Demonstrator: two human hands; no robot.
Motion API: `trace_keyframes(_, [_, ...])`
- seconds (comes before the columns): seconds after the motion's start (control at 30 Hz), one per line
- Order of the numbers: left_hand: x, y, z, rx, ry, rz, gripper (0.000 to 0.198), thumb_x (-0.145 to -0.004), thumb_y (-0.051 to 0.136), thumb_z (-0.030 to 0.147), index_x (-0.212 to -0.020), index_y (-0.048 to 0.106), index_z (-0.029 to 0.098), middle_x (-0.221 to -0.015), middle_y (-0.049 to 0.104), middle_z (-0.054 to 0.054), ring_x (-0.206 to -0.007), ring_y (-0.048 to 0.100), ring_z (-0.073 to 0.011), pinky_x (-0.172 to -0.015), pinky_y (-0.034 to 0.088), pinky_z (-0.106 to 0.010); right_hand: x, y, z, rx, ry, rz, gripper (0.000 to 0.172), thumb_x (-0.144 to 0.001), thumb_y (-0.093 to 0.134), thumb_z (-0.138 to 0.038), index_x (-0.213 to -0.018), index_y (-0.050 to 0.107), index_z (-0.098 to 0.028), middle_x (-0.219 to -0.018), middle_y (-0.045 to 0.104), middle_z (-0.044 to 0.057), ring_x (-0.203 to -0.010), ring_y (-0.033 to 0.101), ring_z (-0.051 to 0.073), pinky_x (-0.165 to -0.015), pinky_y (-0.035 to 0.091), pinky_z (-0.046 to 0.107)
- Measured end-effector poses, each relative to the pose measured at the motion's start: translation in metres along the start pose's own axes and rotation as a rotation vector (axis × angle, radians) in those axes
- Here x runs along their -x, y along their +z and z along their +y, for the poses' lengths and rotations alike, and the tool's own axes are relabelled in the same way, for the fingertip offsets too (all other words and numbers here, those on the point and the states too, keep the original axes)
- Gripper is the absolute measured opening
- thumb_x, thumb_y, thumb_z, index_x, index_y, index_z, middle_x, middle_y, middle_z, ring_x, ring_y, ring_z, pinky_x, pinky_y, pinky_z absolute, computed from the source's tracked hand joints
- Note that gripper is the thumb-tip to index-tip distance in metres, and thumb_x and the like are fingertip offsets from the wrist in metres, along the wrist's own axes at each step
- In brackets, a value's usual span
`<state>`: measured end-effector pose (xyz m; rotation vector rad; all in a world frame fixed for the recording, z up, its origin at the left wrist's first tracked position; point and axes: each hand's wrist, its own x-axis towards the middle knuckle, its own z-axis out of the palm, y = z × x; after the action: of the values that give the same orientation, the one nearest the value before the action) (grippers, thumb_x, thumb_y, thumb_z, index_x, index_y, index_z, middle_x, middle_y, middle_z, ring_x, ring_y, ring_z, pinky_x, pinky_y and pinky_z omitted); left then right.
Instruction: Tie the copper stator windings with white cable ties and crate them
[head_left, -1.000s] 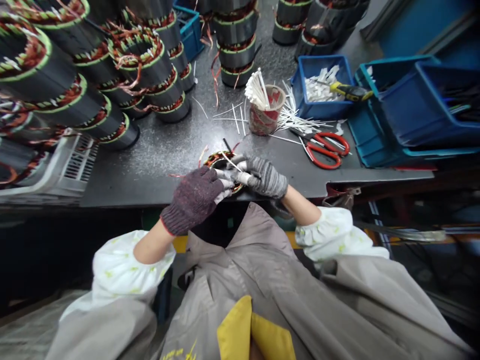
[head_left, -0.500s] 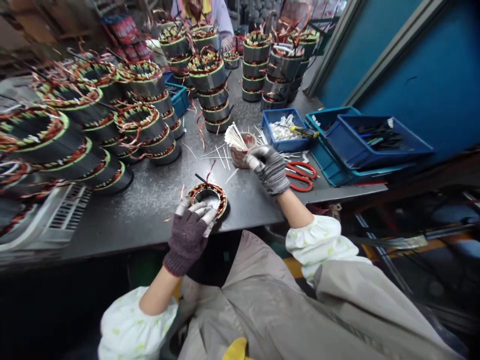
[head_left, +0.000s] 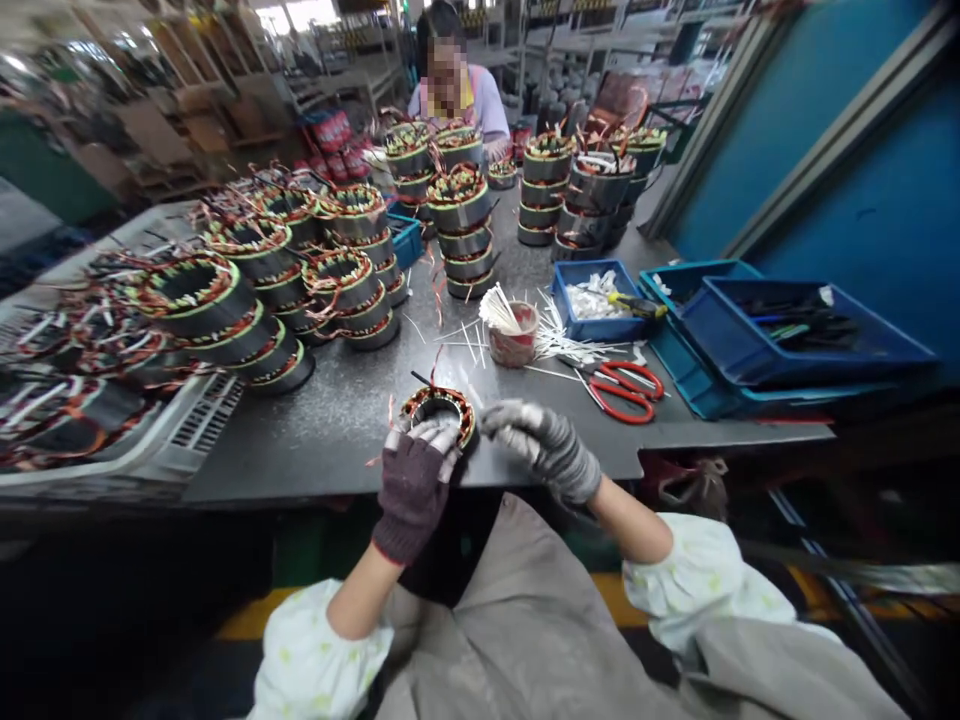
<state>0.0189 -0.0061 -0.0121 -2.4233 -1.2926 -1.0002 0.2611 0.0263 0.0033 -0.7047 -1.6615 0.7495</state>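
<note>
if pressed unevenly by the left hand [head_left: 416, 480], the wire ring [head_left: 466, 415] could be tipped near the bench [head_left: 315, 445] edge. its near rim is covered by that hand, firmness untellable; just to its right, the right hand [head_left: 544, 447] is held half-curled, and whether anything is pinched cannot be told.

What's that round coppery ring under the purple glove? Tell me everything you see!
The ring is thick, its opening facing up, lying on the dark tabletop near the front edge. Coppery-looking windings circle it, edged pale green. A black tube-like piece and thin coppery wires stick out. The gloved left hand touches and partly covers its near side.
</note>
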Motion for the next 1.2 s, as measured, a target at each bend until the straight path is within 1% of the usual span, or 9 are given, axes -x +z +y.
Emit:
trace_keyframes(0.07, [-0.004, -0.003, 0.000, 0.018, -0.019, -0.026, 0.037, -0.104, 0.052, 0.018, -0.138, 0.066, 0.023, -0.130, 0.078, -0.011, -0.131, 0.070, -0.0280, -0.122, 0.043, -0.055, 0.030, 0.006, -0.012, -0.001, -0.002, -0.119, 0.020, -0.108, 0.059, -0.034, -0.108, 0.076, -0.024, -0.110, 0.082, 0.010, -0.104, 0.079, 0.021, -0.094, 0.066, 0.035])
trace_keyframes(0.13, [-0.007, -0.004, -0.001, 0.030, -0.034, -0.074, 0.034, -0.105, 0.051, 0.020, -0.135, 0.067, 0.024, -0.132, 0.078, -0.010, -0.138, 0.066, -0.0275, -0.125, 0.042, -0.056, 0.055, 0.007, -0.019, -0.026, 0.024, -0.128, 0.022, -0.109, 0.054, -0.031, -0.110, 0.075, -0.023, -0.115, 0.081, 0.010, -0.109, 0.079, 0.021, -0.097, 0.065, 0.036])
trace_keyframes(0.23, [-0.008, -0.001, -0.004, 0.036, -0.071, -0.151, 0.026, -0.105, 0.052, 0.025, -0.124, 0.070, 0.026, -0.124, 0.080, -0.006, -0.132, 0.070, -0.0253, -0.127, 0.039, -0.055, 0.085, 0.004, -0.027, -0.049, 0.075, -0.131, 0.021, -0.108, 0.054, -0.027, -0.112, 0.074, -0.023, -0.124, 0.079, 0.010, -0.114, 0.077, 0.022, -0.098, 0.064, 0.038])
trace_keyframes(0.33, [-0.008, 0.000, -0.006, 0.056, -0.113, -0.207, 0.024, -0.106, 0.051, 0.029, -0.120, 0.070, 0.025, -0.117, 0.081, -0.006, -0.126, 0.072, -0.0254, -0.124, 0.042, -0.054, 0.097, 0.004, -0.034, -0.051, 0.110, -0.167, 0.021, -0.109, 0.053, -0.027, -0.114, 0.073, -0.025, -0.124, 0.079, 0.009, -0.111, 0.078, 0.022, -0.093, 0.066, 0.037])
trace_keyframes(0.5, [-0.012, -0.007, 0.002, 0.033, -0.094, -0.162, 0.024, -0.107, 0.050, 0.032, -0.118, 0.069, 0.023, -0.116, 0.081, -0.006, -0.124, 0.072, -0.0258, -0.121, 0.043, -0.051, 0.086, 0.016, -0.034, -0.006, 0.082, -0.168, 0.024, -0.110, 0.051, -0.033, -0.109, 0.073, -0.024, -0.118, 0.081, 0.008, -0.100, 0.080, 0.019, -0.086, 0.067, 0.031])
trace_keyframes(0.67, [-0.013, -0.008, 0.006, 0.040, -0.088, -0.093, 0.021, -0.105, 0.052, 0.028, -0.115, 0.070, 0.022, -0.117, 0.081, -0.006, -0.122, 0.073, -0.0252, -0.122, 0.041, -0.050, 0.077, 0.015, -0.033, 0.020, -0.055, -0.101, 0.026, -0.111, 0.049, -0.033, -0.108, 0.073, -0.022, -0.118, 0.080, 0.010, -0.106, 0.079, 0.020, -0.090, 0.066, 0.032])
trace_keyframes(0.9, [-0.013, -0.006, 0.006, 0.043, -0.119, -0.088, 0.018, -0.105, 0.054, 0.028, -0.112, 0.070, 0.022, -0.113, 0.082, -0.006, -0.122, 0.074, -0.0244, -0.122, 0.041, -0.049, 0.088, 0.016, -0.024, 0.100, 0.016, -0.179, 0.022, -0.110, 0.050, -0.026, -0.109, 0.072, -0.023, -0.116, 0.081, 0.007, -0.103, 0.079, 0.017, -0.094, 0.065, 0.029])
trace_keyframes(1.07, [-0.014, -0.005, 0.012, 0.070, -0.167, -0.048, 0.019, -0.105, 0.054, 0.027, -0.112, 0.071, 0.021, -0.115, 0.082, -0.006, -0.122, 0.074, -0.0239, -0.126, 0.039, -0.048, 0.061, 0.032, -0.008, 0.088, -0.039, -0.158, 0.026, -0.111, 0.048, -0.028, -0.110, 0.073, -0.022, -0.117, 0.080, 0.009, -0.100, 0.079, 0.016, -0.090, 0.065, 0.028])
trace_keyframes(1.2, [-0.013, -0.004, 0.015, 0.085, -0.200, -0.033, 0.021, -0.105, 0.055, 0.025, -0.118, 0.071, 0.022, -0.120, 0.081, -0.006, -0.124, 0.074, -0.0232, -0.130, 0.037, -0.048, 0.050, 0.029, -0.013, 0.116, -0.061, -0.162, 0.025, -0.111, 0.048, -0.027, -0.111, 0.073, -0.021, -0.115, 0.080, 0.009, -0.096, 0.079, 0.016, -0.087, 0.065, 0.027])
